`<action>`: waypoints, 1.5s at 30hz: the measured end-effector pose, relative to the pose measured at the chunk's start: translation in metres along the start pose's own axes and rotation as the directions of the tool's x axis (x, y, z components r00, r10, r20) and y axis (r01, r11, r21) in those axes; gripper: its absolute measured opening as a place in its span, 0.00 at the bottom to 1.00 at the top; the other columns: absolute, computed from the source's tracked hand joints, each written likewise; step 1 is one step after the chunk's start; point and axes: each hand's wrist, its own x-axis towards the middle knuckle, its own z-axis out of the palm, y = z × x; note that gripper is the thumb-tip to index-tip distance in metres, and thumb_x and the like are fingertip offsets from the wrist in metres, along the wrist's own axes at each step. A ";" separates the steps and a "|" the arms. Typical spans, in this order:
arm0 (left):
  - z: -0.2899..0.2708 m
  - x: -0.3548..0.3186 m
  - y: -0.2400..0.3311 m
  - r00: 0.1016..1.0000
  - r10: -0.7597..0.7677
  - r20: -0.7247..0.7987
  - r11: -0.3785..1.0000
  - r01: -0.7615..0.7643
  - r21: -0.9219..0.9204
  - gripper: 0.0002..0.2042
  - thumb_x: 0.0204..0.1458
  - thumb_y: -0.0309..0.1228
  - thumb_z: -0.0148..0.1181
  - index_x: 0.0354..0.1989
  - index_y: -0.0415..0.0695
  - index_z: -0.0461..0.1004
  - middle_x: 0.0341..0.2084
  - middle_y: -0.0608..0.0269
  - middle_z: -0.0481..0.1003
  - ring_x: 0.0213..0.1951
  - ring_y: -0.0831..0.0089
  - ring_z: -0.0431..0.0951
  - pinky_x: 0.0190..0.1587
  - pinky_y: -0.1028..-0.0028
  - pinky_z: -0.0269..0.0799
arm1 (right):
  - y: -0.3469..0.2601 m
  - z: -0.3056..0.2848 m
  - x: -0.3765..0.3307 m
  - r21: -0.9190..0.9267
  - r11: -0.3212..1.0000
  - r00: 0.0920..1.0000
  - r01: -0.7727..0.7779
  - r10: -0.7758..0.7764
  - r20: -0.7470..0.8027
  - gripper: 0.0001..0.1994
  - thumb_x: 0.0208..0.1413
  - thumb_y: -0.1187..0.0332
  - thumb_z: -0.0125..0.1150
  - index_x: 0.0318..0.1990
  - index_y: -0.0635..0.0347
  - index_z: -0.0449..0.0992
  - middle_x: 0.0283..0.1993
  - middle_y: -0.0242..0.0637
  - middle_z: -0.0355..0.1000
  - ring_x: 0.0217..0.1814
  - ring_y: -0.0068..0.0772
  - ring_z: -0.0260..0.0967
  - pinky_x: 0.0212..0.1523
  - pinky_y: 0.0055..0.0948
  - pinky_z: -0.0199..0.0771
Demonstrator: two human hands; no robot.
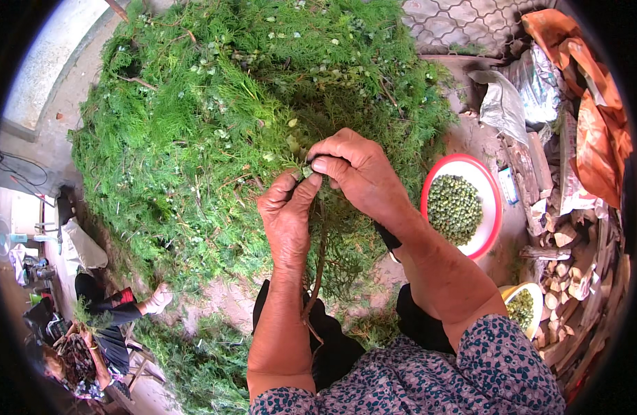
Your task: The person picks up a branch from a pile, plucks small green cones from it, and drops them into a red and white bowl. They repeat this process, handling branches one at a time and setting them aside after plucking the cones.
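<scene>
Both hands meet over a large heap of cut evergreen branches [173, 131], whose sprays carry small pale green cones. My left hand [287, 207] is closed on an evergreen branch [322, 252]; its brown stem hangs down between my forearms toward my lap. Thumb and fingertips of my right hand [363, 169] pinch at the same spot, right against the left fingertips. Some green leafy bits show there, but what exactly the right fingers grip is hidden. Right of that hand stands a white basin with a red rim [500, 207], partly filled with picked green cones [455, 209].
A yellow bowl [538, 297] with more green cones sits at lower right, beside stacked firewood [560, 277]. Sacks [502, 104] and an orange cloth [595, 131] lie at the right. At lower left another person [90, 339] sits holding a green sprig. More branches [201, 360] lie near my legs.
</scene>
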 end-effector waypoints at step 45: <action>0.006 0.002 -0.002 0.996 0.081 -0.035 0.996 -0.082 -0.032 0.12 0.44 0.25 0.62 0.38 0.38 0.72 0.28 0.67 0.74 0.30 0.81 0.70 0.35 0.81 0.65 | -0.011 -0.012 0.000 0.554 0.709 0.882 -0.437 0.458 0.109 0.05 0.50 0.77 0.51 0.35 0.65 0.70 0.25 0.33 0.68 0.21 0.18 0.64 0.21 0.18 0.66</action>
